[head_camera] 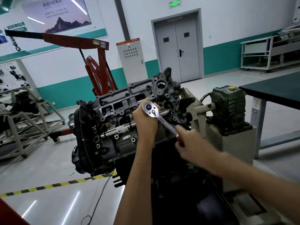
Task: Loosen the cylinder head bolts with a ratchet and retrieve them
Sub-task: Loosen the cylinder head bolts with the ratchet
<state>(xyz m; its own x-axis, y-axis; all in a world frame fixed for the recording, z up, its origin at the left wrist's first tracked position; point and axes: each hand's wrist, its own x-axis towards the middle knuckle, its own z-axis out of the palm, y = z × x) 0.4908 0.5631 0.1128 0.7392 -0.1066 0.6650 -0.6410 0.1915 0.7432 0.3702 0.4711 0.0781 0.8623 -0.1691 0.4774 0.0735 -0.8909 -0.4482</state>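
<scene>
Left hand (pixel 144 122) grips the ratchet (pixel 154 113) top on the cylinder head (pixel 123 101); right hand (pixel 188 142) grips the handle. Bolt is hidden under the socket. Risk: an off-axis pull cams the socket off and rounds the bolt.

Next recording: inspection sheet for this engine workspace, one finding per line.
Surface: cylinder head on its stand, top face exposed.
Job's things: ratchet over the head; bolts too small to tell apart.
Clutter: chrome bar lying on the head.
Hands: left hand grips the ratchet's head; right hand, blurred, holds its handle.
Cables: thin cable on the floor.
Surroundings: red crane, grey double door, dark table.
</scene>
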